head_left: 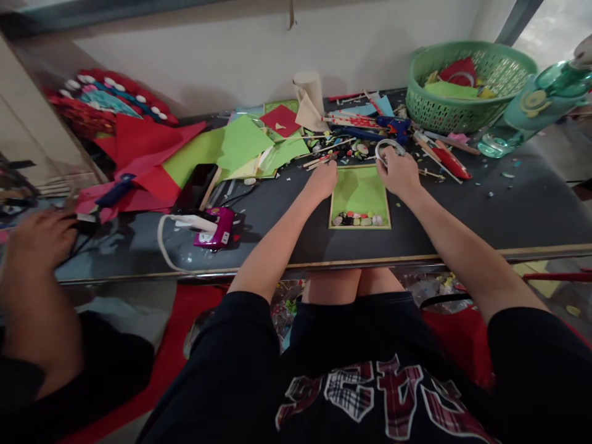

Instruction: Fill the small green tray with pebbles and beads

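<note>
Right hand (pixel 400 172) holds pale ring-shaped roll (pixel 390 142); left hand (pixel 324 179) fingers, can't tell. Slip could drop it onto green rectangular panel (pixel 358 191).

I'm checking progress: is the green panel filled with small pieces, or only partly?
Only partly: small pieces line the near edge of the panel; plain green shows beyond.

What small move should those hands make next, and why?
Perhaps the left hand should pick one of the loose pebbles lying close by, since the pebble row sits only along the near edge of the green framed panel.
</note>
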The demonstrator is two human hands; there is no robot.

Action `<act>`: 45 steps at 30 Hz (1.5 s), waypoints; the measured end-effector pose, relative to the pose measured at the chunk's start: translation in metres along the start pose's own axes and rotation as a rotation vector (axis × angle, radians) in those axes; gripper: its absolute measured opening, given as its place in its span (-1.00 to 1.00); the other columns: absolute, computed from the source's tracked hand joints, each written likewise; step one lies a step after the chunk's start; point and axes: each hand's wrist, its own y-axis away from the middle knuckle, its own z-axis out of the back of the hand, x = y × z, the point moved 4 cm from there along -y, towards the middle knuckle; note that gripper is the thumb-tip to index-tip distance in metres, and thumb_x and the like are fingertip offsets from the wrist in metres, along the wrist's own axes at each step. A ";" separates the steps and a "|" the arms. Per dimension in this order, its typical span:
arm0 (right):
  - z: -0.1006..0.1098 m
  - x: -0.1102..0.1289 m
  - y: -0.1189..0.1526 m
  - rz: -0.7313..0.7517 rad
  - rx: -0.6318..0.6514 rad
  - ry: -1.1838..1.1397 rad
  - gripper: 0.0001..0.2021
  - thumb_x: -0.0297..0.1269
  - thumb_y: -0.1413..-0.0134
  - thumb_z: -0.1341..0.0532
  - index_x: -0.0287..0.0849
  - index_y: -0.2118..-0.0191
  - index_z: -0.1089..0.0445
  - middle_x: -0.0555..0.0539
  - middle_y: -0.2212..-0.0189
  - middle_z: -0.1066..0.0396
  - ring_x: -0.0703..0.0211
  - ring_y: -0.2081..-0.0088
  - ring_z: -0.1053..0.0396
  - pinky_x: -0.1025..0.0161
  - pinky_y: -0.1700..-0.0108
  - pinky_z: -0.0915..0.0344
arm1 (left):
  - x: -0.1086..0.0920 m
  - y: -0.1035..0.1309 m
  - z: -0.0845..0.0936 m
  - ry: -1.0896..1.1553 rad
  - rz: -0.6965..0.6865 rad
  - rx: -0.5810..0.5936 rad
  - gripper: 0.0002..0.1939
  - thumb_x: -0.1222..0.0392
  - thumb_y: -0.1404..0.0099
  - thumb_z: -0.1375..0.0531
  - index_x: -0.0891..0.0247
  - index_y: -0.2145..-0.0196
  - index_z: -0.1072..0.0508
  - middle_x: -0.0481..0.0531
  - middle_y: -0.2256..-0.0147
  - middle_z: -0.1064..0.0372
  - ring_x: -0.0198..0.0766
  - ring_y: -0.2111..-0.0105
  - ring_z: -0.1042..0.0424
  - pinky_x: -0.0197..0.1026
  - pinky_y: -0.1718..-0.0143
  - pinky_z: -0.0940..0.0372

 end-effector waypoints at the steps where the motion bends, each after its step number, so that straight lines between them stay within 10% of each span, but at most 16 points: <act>1: -0.004 0.001 0.000 0.020 0.001 -0.012 -0.65 -0.23 -0.37 0.04 -0.28 -0.05 -0.37 -0.29 0.24 -0.55 -0.15 0.16 -0.50 -0.02 -0.08 -0.26 | -0.003 0.002 0.002 0.002 0.007 0.011 -0.67 0.35 -0.49 0.03 0.56 -0.07 -0.37 0.49 0.04 -0.50 0.16 -0.03 -0.53 0.04 -0.06 -0.42; 14: -0.021 -0.018 -0.004 -0.075 -0.150 -0.085 -0.73 -0.24 -0.40 -0.02 -0.21 0.01 -0.39 -0.27 0.17 -0.56 -0.14 0.10 -0.51 -0.05 -0.12 -0.24 | 0.000 -0.005 0.018 0.105 0.323 0.025 -0.66 0.48 -0.28 -0.15 0.49 -0.01 -0.48 0.43 0.06 -0.53 0.20 -0.02 -0.52 0.14 -0.02 -0.46; 18: -0.022 -0.016 -0.005 -0.056 -0.162 -0.103 -0.74 -0.25 -0.38 -0.04 -0.22 0.02 -0.40 -0.25 0.19 -0.56 -0.13 0.12 -0.51 -0.04 -0.10 -0.26 | -0.016 -0.040 0.030 0.114 0.027 -0.227 -0.59 0.43 -0.44 0.06 0.42 -0.08 -0.47 0.36 -0.10 -0.46 0.03 -0.19 -0.39 0.05 -0.25 -0.30; 21: -0.021 -0.018 -0.004 -0.074 -0.186 -0.117 -0.76 -0.24 -0.38 -0.04 -0.19 0.05 -0.39 -0.24 0.19 -0.57 -0.11 0.13 -0.51 -0.02 -0.09 -0.27 | -0.032 -0.068 0.023 0.148 -0.219 -0.177 -0.59 0.38 -0.45 0.01 0.30 -0.18 -0.42 0.23 -0.23 -0.37 -0.08 -0.27 -0.30 -0.07 -0.34 -0.18; 27: -0.014 -0.016 -0.001 -0.081 -0.115 -0.110 -0.70 -0.20 -0.41 0.03 -0.17 -0.01 -0.38 -0.23 0.15 -0.57 -0.09 0.08 -0.51 0.02 -0.14 -0.23 | -0.039 -0.092 0.016 0.052 -0.233 -0.077 -0.63 0.33 -0.33 -0.23 0.42 -0.08 -0.49 0.34 -0.06 -0.46 0.13 -0.19 -0.36 0.07 -0.24 -0.25; 40: -0.001 -0.012 0.004 -0.039 -0.049 -0.136 -0.65 -0.15 -0.35 -0.07 -0.21 -0.05 -0.45 -0.35 0.00 -0.49 -0.25 -0.15 -0.35 -0.16 -0.20 -0.25 | -0.014 -0.009 0.031 0.682 -0.308 -0.444 -0.61 -0.12 -0.43 -0.18 0.19 -0.03 -0.42 0.11 -0.07 -0.41 -0.21 0.04 -0.47 -0.17 0.06 -0.44; 45: 0.002 0.008 0.003 0.045 -0.064 -0.626 -0.46 0.19 -0.36 -0.01 -0.04 -0.18 -0.40 -0.17 0.06 -0.53 -0.07 0.03 -0.47 -0.01 0.02 -0.44 | -0.008 0.011 0.013 0.670 -0.228 -0.417 -0.65 -0.07 -0.40 -0.21 0.14 -0.03 -0.42 0.13 -0.08 -0.44 -0.18 -0.03 -0.49 -0.14 -0.01 -0.45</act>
